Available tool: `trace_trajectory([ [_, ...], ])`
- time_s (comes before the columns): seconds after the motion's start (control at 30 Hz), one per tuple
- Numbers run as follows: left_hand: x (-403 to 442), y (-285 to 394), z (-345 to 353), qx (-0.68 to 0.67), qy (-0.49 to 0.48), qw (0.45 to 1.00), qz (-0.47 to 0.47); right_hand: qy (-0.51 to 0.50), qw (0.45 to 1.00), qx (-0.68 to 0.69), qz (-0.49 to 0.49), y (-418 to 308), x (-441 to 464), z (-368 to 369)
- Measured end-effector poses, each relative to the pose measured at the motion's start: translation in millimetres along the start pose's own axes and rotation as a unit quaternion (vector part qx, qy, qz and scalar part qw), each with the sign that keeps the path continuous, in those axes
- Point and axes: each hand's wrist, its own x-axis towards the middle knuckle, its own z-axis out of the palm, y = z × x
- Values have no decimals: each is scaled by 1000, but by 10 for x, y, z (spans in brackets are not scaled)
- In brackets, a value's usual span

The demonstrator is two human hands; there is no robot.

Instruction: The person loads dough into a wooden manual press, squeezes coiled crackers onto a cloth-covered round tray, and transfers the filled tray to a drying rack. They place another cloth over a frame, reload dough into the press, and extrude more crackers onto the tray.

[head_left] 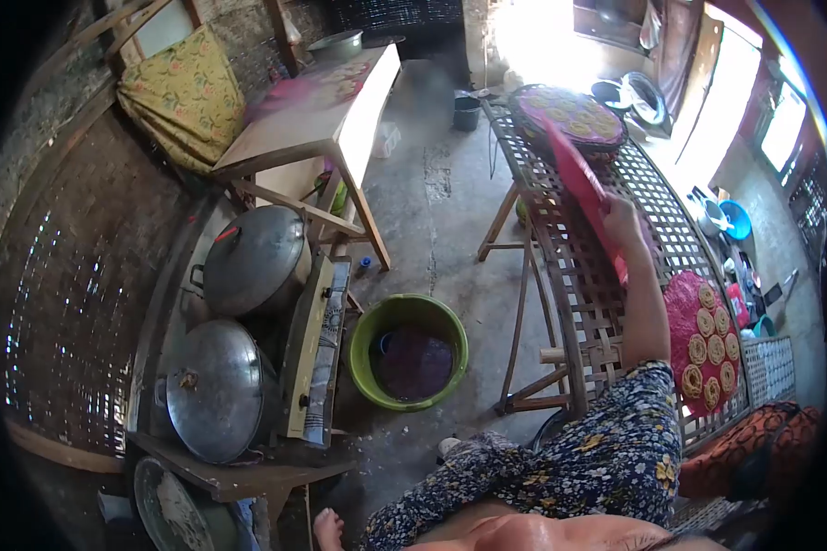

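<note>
My right hand [621, 220] is closed on the edge of a pink cloth [583, 179], a thin sheet hanging steeply over a woven bamboo lattice rack [583, 312]. The upper end of the cloth reaches a round tray [524, 124] covered with a pink sheet and pale, flat rounds. On the near right of the rack lies another pink cloth [673, 317] bearing several coiled yellowish rounds [716, 349]. At the lower left edge of my body, my left hand [328, 529] hangs low, its fingers loosely apart and nothing visible in them.
A green tub [358, 367] with dark purplish liquid stands on the floor. Left of it are two large lidded pots [213, 390] beside a stove [311, 349]. A wooden table [285, 151] stands at the back left. Basins and utensils [733, 219] line the right wall.
</note>
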Motion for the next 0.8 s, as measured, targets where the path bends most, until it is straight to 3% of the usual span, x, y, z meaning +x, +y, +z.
trace_trajectory([
  [0.07, -300, 411, 183, -157, -36, 985, 69, -21, 993, 110, -31, -486, 37, -170],
  [0.13, -836, 903, 403, -219, -85, 955, 181, -72, 965, 249, -41, -1033, -91, -220],
  [0.2, -1367, 1310, 531, -237, -169, 914, 283, -161, 959, 225, -59, -1831, -400, -360],
  [0.27, -1701, 1512, 613, -248, -255, 866, 352, -220, 945, 173, -168, -2508, -823, -352],
  [0.3, -1815, 1543, 623, -244, -304, 837, 384, -175, 886, 339, -265, -2801, -1122, -246],
  [0.37, -2060, 1479, 606, -231, -289, 808, 459, -380, 815, 288, -328, -3185, -1758, 135],
  [0.4, -2180, 1418, 552, -228, -270, 794, 495, -427, 769, 304, -367, -3530, -2111, 32],
  [0.47, -2308, 1191, 363, -317, -244, 799, 449, -420, 724, 235, -494, -3988, -2985, 309],
  [0.5, -2355, 915, 233, -370, -217, 798, 424, -441, 697, 246, -510, -4129, -3424, 244],
  [0.6, -2780, 124, -207, -520, -32, 809, 273, -502, 579, 231, -599, -4538, -4615, -140],
  [0.67, -3015, -500, -494, -593, 53, 763, 252, -518, 477, 157, -692, -4678, -5338, -460],
  [0.8, -3653, -1684, -611, -745, 196, 594, 230, -501, 388, 173, -754, -4610, -6235, -1468],
])
